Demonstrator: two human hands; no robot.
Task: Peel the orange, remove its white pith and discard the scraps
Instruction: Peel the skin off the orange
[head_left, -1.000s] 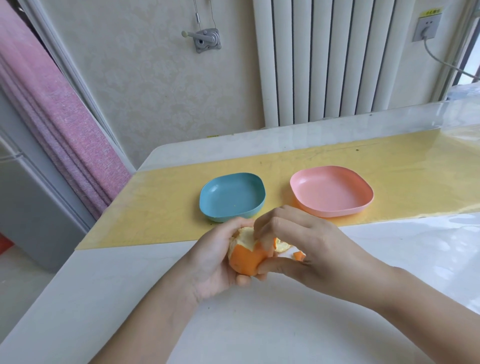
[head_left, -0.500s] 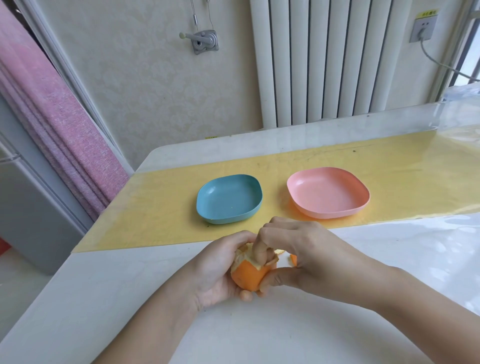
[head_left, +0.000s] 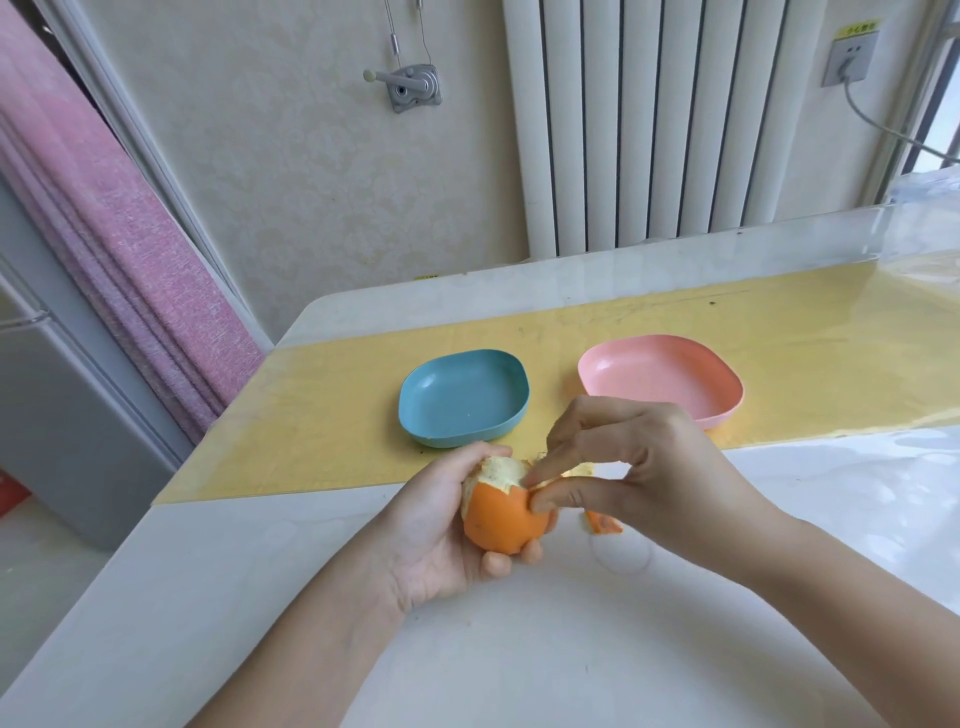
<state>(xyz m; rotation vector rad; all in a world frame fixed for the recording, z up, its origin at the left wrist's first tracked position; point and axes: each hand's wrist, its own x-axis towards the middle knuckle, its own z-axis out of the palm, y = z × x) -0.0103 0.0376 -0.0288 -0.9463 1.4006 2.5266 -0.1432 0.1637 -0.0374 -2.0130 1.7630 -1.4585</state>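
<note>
Two hands meet over the white tabletop (head_left: 519, 649). The left hand (head_left: 426, 535) cups the orange (head_left: 501, 519), fingers curled beneath it. The right hand (head_left: 654, 478) pinches the peel edge (head_left: 539, 484) at the fruit's bared, pithy top. One peel scrap (head_left: 602, 524) lies on the tabletop just beside the orange. A blue dish (head_left: 462, 397) and a pink dish (head_left: 660, 379) stand behind.

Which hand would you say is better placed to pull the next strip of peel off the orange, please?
Right. The right hand pinches the loose peel at the bared top of the orange between thumb and forefinger, ready to pull; the left hand is busy cradling it from below.
</note>
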